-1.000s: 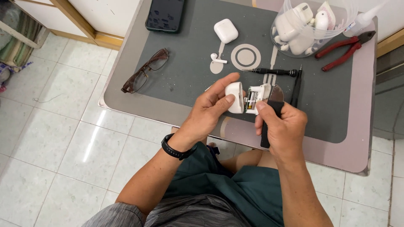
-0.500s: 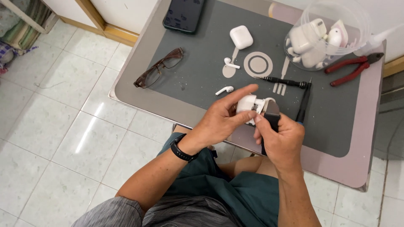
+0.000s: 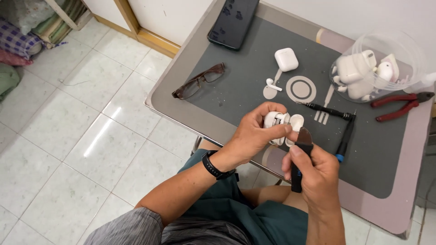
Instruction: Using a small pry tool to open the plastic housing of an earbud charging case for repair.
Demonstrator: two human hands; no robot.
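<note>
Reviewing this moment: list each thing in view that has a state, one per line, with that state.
Left hand: gripping the opened white case.
Opened white case: held above the mat, shell parted.
Right hand: closed on a black tool.
Black tool: tip at the case.
Second case: closed, on the mat.
Earbud: loose on the mat.
Glasses: unfolded.
Phone: screen dark.
Pliers: lying untouched.

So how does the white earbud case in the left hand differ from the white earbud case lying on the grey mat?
The white earbud case in the left hand is open, with parts showing, and gripped by the left hand; the white earbud case on the grey mat is shut and lies untouched. The held one is above the table's near edge, beside a dark tool in the right hand; the other lies farther away. Both are small, white and rounded.
</note>
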